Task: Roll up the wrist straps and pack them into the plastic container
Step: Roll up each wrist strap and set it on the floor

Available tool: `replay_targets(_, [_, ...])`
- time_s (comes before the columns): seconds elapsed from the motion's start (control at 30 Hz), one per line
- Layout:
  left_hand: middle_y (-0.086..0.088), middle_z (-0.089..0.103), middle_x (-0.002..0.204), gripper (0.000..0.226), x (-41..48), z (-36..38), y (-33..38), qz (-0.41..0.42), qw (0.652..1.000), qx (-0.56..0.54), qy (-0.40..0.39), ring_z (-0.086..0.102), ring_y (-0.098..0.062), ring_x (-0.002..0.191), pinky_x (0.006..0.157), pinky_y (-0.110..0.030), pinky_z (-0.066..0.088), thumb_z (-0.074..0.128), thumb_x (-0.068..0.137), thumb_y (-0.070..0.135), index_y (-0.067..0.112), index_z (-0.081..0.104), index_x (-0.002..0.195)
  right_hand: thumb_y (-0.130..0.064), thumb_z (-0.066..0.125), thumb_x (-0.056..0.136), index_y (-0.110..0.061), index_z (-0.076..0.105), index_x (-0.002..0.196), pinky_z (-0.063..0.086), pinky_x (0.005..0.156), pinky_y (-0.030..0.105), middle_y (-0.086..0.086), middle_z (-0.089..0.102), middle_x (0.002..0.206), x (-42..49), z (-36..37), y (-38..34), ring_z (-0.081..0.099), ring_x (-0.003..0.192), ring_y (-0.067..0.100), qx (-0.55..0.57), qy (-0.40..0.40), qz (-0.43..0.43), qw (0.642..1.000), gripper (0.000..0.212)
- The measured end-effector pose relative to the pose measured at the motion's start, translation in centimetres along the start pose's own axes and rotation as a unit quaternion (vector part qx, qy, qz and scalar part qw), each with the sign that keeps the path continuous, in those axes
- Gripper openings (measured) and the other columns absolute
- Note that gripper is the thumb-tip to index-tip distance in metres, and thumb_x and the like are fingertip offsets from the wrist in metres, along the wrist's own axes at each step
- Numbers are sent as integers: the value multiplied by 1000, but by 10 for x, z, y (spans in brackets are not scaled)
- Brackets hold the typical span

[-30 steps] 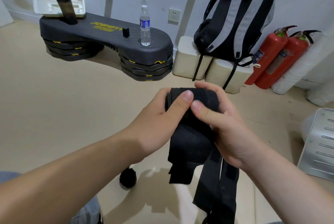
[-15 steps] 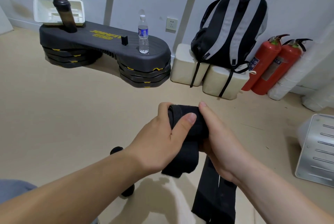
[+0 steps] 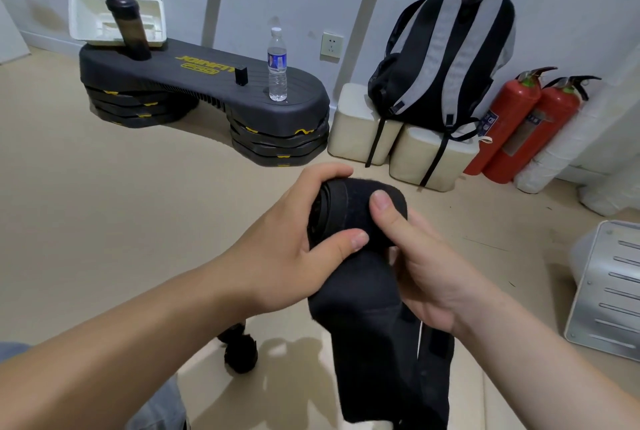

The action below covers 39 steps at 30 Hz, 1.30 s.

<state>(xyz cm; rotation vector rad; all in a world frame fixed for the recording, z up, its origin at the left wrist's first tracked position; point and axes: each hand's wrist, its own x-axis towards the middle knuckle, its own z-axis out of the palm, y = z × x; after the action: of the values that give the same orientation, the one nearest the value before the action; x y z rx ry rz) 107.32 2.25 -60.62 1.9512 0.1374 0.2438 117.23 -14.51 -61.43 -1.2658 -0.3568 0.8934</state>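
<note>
Our left hand (image 3: 277, 256) and right hand (image 3: 433, 277) both grip the half-rolled wrist strap (image 3: 349, 202); if either thumb slackens, we risk the coil springing loose.

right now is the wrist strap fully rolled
Partly: the wrist strap has a roll between left hand and right hand, tail hanging loose.

Left hand (image 3: 277, 256) and right hand (image 3: 436, 280) meet at centre, forearms extended; fingers (image 3: 323, 173) and thumbs curled, gripping.
</note>
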Motion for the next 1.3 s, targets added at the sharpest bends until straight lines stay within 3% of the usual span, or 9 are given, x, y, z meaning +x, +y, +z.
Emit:
replay_targets(0.13, [21,68,124,64,3,2,3,-103,987,-121,-28,66,9,114,98,-23,57,76,94,44,46,41,148,-44,78,83,-19,68,130,41,115,68,17,73,130,-1,-3,3,69,124,38,-36,32,-39,998,54])
replay_targets(0.3, [5,75,128,64,12,3,4,-208,946,-240,-65,75,-21,115,100,-55,59,54,88,76,37,58,138,-15,79,83,-22,64,132,58,94,51,13,70,132,-1,-7,5,70,118,31,-81,28,-87,992,52])
replay_targets(0.47, [-5,77,124,57,12,4,-1,-200,950,-236,-36,77,-27,110,97,-56,60,66,95,63,23,61,135,0,81,73,-32,64,132,61,89,33,1,70,124,-1,-9,4,72,107,19,-138,18,-106,985,70])
replay_targets(0.6, [5,76,120,55,11,5,-1,-159,967,-198,27,75,-16,112,98,-50,60,69,85,63,30,60,128,-34,76,88,-37,58,141,57,97,44,0,69,137,1,-5,-3,70,121,22,-119,18,-54,991,55])
replay_targets(0.67, [7,75,119,47,8,9,0,-144,970,-195,29,74,-13,112,98,-48,61,69,92,59,33,56,129,-56,57,103,-30,59,141,55,102,45,-1,71,136,2,-2,-2,68,126,23,-125,25,-28,991,46])
replay_targets(0.8, [9,74,119,37,3,20,-1,-165,961,-221,21,73,-11,112,104,-48,57,64,98,56,40,51,128,-78,46,96,-35,54,144,49,112,52,-4,70,138,10,-2,12,67,128,17,-135,54,-9,989,65])
replay_targets(1.0, [4,75,124,47,0,26,1,-193,940,-279,26,75,-17,112,104,-51,57,68,92,59,36,52,129,-89,52,84,-33,58,143,43,117,47,-3,69,140,11,-2,15,63,133,18,-120,59,6,991,82])
replay_targets(1.2, [7,73,122,44,-1,24,-3,-175,963,-206,6,73,-12,113,103,-46,57,65,93,62,38,49,127,-92,56,79,-31,60,138,53,107,56,0,74,131,7,-2,7,72,120,22,-163,56,30,984,86])
replay_targets(1.3, [3,72,122,34,-2,23,0,-174,966,-190,-8,76,-11,104,86,-39,64,59,101,52,34,48,129,-81,60,87,-27,60,136,55,103,61,5,76,126,4,-1,3,75,116,27,-162,44,33,985,73])
